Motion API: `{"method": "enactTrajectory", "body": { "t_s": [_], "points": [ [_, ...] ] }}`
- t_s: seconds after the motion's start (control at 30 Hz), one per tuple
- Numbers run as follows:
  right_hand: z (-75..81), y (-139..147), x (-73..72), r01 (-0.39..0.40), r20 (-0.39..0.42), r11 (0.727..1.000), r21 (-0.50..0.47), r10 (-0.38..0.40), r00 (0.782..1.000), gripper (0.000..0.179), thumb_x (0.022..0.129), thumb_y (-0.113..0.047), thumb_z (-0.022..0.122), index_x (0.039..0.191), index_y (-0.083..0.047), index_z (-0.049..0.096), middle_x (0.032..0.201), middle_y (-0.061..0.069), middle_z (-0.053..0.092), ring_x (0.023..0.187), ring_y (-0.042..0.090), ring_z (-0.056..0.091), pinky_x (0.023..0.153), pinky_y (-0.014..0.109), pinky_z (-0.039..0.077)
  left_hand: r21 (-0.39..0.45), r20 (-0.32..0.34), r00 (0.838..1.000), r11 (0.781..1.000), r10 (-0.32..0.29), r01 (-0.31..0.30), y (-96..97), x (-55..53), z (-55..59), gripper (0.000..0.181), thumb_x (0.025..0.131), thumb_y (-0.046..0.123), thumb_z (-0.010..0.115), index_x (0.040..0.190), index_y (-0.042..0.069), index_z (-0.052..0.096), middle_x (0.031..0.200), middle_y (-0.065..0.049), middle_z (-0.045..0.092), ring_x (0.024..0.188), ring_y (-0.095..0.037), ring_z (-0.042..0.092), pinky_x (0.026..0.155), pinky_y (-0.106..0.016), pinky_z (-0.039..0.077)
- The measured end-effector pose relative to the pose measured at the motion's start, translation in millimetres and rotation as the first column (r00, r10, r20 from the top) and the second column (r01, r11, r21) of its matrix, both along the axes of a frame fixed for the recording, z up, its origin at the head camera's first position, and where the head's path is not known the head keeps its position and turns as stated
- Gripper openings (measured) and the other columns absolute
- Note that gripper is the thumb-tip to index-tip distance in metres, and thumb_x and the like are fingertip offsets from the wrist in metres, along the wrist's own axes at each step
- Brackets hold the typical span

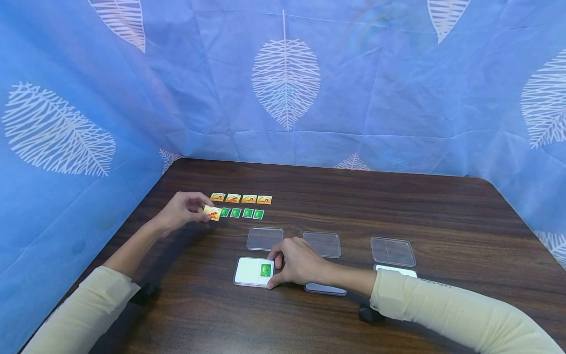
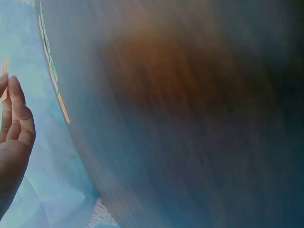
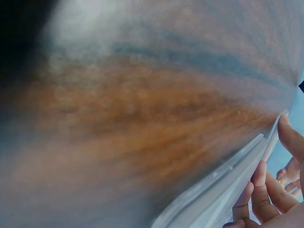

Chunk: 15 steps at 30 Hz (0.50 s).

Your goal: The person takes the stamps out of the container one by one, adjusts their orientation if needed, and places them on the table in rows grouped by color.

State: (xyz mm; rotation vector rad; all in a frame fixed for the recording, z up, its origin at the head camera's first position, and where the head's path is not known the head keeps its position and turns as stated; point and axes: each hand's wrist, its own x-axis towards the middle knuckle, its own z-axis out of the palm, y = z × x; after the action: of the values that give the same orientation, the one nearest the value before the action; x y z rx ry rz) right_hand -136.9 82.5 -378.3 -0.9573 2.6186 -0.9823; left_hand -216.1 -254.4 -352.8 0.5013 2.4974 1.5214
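My left hand (image 1: 180,212) pinches an orange-and-yellow stamp (image 1: 212,213) between thumb and fingers, at the left end of a row of green stamps (image 1: 236,213). The left wrist view shows the pinched stamp (image 2: 5,78) edge-on, above the tabletop's edge. With thumb and fingers, my right hand (image 1: 300,260) grips the right edge of a flat case (image 1: 247,270) lying on the table. The case has a white insert, and a green stamp (image 1: 266,270) lies on its right part. In the right wrist view, the fingers (image 3: 259,173) are at the case's edge.
Behind the green row lies a row of orange stamps (image 1: 248,198). Three clear lids (image 1: 264,238) lie across the middle of the brown table (image 1: 199,314). Two more white-filled cases stand to the right, partly behind the right arm. Blue cloth (image 1: 212,93) hangs behind.
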Motion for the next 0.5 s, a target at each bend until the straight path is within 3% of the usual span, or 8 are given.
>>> {"method": "enactTrajectory", "body": {
  "t_s": [0.5],
  "points": [
    [-1.1, -0.8, -0.2, 0.005, -0.002, 1.000, 0.002, -0.005, 1.000, 0.038, 0.067, -0.023, 0.100, 0.092, -0.007, 0.076, 0.067, -0.007, 0.059, 0.060, 0.001, 0.046, 0.062, 0.024, 0.042, -0.054, 0.001, 0.997, 0.996, 0.074, -0.074, -15.8, -17.8, -4.4, 0.029, 0.089, -0.012, 0.072, 0.118, -0.012, 0.065, 0.113, -0.025, 0.061, 0.084, -0.020, 0.064, 0.075, -0.027, 0.057]
  ]
}}
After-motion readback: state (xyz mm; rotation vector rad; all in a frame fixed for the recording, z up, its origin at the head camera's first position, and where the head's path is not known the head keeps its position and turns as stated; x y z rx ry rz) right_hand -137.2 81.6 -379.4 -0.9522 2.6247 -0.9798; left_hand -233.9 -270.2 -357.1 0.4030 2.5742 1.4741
